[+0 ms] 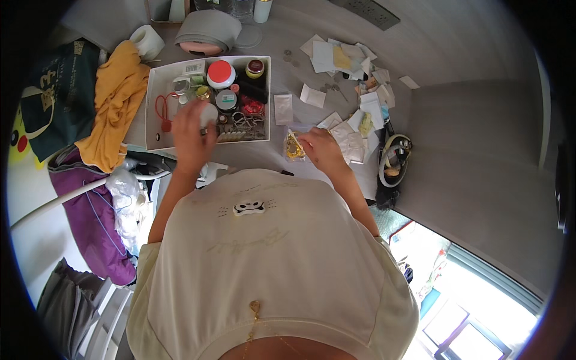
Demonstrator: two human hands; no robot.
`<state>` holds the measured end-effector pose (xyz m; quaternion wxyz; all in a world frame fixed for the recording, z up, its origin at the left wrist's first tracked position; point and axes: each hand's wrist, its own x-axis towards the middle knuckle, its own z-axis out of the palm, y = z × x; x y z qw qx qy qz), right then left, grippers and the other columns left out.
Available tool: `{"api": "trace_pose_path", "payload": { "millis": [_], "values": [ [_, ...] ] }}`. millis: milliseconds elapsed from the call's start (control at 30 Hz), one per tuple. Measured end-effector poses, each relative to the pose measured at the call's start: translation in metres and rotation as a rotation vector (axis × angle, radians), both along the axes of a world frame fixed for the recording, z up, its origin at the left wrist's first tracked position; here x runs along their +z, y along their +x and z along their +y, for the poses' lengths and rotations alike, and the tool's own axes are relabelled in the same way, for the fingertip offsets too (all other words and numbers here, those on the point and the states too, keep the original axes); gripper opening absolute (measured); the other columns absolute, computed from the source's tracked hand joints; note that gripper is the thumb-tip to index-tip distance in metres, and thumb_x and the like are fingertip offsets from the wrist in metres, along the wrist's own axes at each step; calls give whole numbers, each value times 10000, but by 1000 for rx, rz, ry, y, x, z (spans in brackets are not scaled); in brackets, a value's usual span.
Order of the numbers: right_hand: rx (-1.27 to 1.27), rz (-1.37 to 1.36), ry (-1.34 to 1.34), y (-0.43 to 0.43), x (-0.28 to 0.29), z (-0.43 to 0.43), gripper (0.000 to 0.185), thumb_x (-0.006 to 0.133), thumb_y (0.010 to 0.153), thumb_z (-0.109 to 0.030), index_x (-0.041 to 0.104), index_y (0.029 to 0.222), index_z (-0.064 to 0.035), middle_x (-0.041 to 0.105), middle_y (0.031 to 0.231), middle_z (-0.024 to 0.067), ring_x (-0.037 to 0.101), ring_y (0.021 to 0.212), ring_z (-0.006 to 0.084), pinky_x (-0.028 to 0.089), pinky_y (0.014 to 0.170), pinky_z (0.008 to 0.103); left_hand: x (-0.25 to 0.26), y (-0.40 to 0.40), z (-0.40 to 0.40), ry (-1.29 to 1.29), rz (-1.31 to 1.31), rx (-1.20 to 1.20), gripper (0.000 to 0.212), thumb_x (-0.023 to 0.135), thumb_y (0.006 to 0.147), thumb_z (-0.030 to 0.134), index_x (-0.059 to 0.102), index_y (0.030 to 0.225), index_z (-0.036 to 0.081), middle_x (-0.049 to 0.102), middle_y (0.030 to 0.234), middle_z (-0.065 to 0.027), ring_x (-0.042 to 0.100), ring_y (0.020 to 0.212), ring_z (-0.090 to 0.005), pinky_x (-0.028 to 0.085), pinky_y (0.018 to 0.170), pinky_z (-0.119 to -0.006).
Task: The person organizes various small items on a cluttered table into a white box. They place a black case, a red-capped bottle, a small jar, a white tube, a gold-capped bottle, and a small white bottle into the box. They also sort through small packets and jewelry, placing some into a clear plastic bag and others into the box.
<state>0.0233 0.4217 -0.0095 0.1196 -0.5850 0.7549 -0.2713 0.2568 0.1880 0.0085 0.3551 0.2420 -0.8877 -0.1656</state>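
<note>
My left hand (191, 132) reaches over the front left of a white open box (148, 108), its fingers around a round white lid or jar (209, 115); whether it grips it is unclear. Inside the box are a red-lidded white jar (221, 72), a dark jar with a grey lid (226, 101), a red cord loop (164, 107) and a pile of metal clips (246, 121). My right hand (320, 146) is at a small clear plastic container (288, 130) with gold-coloured jewellery (294, 149). Its fingertips meet at the container's edge, partly hidden.
Paper packets (348, 139) and loose papers (324, 56) lie on the right of the desk, beside a headband (389, 164). Left of the box are an orange cloth (112, 103), a toilet roll (147, 42) and a dark green bag (67, 99). A grey rounded case (208, 30) stands behind.
</note>
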Motion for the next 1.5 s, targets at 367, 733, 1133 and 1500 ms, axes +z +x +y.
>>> {"api": "trace_pose_path", "payload": {
  "millis": [367,733,1133,1500],
  "values": [
    [-294,155,128,-80,-73,-48,478,670,813,-299,536,1212,-73,531,1224,172,549,1068,364,455,915,448,-6,-67,79,-190,-205,-557,351,726,707,216,638,1043,164,552,1183,-19,478,1152,-211,416,938,-411],
    [-273,347,476,-86,-75,-77,289,544,862,-168,571,1147,-126,563,1180,150,570,1071,354,480,906,438,-20,-64,81,-157,-255,-552,268,711,715,241,677,974,183,567,1159,72,489,1145,-169,440,883,-348],
    [-207,102,396,-93,-80,-27,327,506,833,-15,604,1132,-103,605,1186,136,576,1093,337,481,919,411,-16,-63,84,-176,-262,-509,293,737,684,210,671,969,196,577,1139,71,493,1141,-162,455,846,-350],
    [-113,119,162,-82,-95,-3,394,513,855,-89,548,1247,-99,476,1388,89,439,1282,273,395,1049,360,-12,-63,82,-153,-277,-556,267,714,714,201,664,975,187,579,1131,62,497,1135,-169,452,850,-346]
  ]
}}
